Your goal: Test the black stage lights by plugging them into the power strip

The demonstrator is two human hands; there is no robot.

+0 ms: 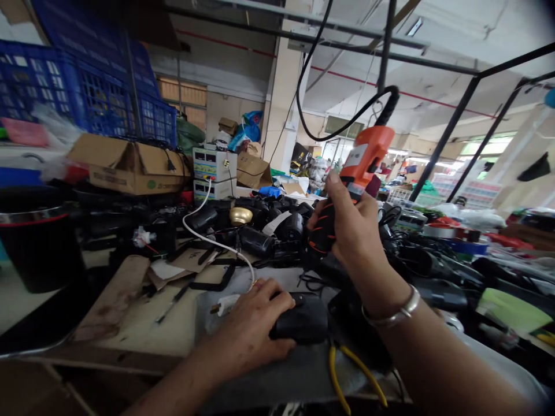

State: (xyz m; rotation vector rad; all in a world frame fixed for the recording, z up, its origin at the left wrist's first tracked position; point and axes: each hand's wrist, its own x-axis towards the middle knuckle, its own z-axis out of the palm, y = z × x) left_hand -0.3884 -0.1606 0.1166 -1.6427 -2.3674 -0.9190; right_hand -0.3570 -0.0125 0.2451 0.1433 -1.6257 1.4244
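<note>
R hand (pixel 352 222), fingers wrapped, has orange tool (pixel 365 151); L hand (pixel 254 323), fingers half-bent, has black part (pixel 307 319) by left end. Part may slip b/c right end's unheld.

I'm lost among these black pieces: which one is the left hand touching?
The black piece under the left hand, just beyond the yellow-handled pliers; the hand touches none of the other black pieces heaped farther back.
</note>
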